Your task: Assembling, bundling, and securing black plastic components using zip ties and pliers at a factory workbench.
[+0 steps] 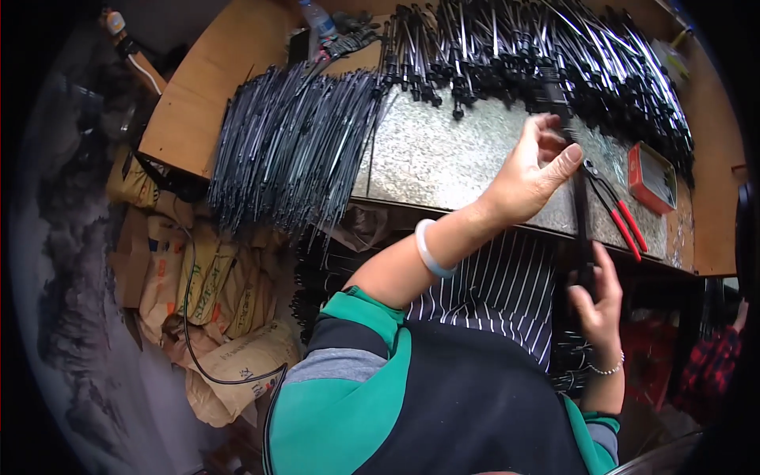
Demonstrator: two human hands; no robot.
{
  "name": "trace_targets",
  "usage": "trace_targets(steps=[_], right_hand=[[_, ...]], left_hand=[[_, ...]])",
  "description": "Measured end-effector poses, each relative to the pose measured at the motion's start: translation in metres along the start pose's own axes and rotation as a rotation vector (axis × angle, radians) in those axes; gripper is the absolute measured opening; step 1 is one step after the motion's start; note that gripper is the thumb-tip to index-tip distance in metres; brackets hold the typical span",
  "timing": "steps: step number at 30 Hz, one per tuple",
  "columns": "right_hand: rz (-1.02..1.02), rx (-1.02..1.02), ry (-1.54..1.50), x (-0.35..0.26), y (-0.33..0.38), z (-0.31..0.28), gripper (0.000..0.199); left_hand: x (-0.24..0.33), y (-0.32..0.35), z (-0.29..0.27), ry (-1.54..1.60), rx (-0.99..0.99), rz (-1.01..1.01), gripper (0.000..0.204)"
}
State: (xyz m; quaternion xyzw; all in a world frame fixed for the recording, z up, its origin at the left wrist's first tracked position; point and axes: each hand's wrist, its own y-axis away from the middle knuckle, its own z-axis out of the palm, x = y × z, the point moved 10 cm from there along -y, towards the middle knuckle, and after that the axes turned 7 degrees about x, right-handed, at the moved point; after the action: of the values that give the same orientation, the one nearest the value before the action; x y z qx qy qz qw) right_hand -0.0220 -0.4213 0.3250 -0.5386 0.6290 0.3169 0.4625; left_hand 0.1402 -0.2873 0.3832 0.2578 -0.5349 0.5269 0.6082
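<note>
A long, dark strip-like piece (583, 218), smeared by motion, runs from the table down past its front edge. My right hand (603, 309) is closed round its lower end, below the tabletop. Higher up, my left hand (529, 170) is at the same piece, its fingers loosely curled and the thumb held apart, crossing in front of it. Whether those fingertips press on it is hard to see. Black ribbed parts (552, 89) show at its upper end. Beyond lie many shiny rods with black ends (475, 43), heaped along the back.
Red-handled pliers (621, 214) lie right of my left hand, beside a red open box (651, 178). Thin dark rods (289, 146) overhang the table's left front. A metal sheet (439, 146) covers the middle. A bottle (318, 20) stands behind; paper sacks (237, 368) sit on the floor.
</note>
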Motion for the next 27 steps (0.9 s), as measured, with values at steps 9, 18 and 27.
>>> trace_targets(steps=[9,18,27], right_hand=[[0.212,0.621,1.221,0.098,-0.009,-0.294,0.05],[-0.375,0.299,0.367,-0.063,-0.039,-0.082,0.014],[-1.035,-0.447,-0.595,-0.287,0.021,0.083,0.041]], left_hand=[[0.074,-0.046,-0.274,-2.079,0.423,-0.013,0.041],[0.101,-0.034,-0.368,-2.224,0.701,-0.171,0.03],[0.092,-0.042,-0.368,-2.084,0.631,-0.445,0.034]])
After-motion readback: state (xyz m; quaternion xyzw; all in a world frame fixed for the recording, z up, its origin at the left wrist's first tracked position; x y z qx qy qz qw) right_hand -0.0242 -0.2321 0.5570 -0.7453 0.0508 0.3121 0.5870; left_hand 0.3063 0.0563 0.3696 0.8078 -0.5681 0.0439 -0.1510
